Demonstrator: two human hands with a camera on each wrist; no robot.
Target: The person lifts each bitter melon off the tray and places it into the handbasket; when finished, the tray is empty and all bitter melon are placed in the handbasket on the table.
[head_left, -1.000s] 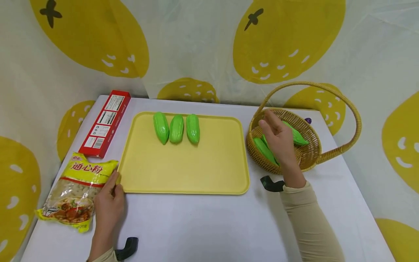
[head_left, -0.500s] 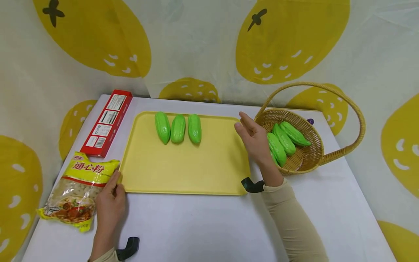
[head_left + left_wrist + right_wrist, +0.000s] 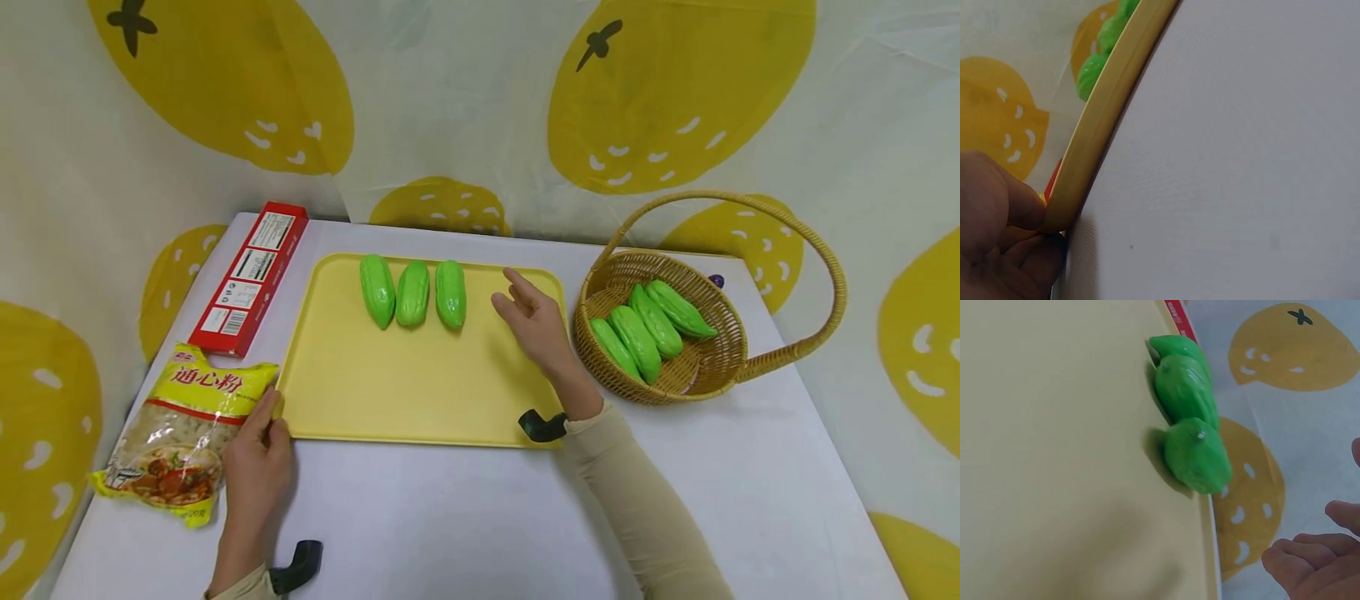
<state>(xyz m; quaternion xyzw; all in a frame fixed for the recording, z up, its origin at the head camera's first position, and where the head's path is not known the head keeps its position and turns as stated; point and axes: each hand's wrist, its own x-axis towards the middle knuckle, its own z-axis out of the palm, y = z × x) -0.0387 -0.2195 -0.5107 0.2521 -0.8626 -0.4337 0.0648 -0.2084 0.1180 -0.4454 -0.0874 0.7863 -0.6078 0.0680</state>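
White table stands before me, where three green gourds lie at the far edge of a yellow tray. Right of this tray, a wicker basket contains four more gourds. The left hand pinches the tray's near-left corner; the right hand, fingers relaxed, hangs above its right side.

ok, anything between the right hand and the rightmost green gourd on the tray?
Nothing visible: the right hand is over the yellow tray, with only bare tray showing between hand and rightmost green gourd.
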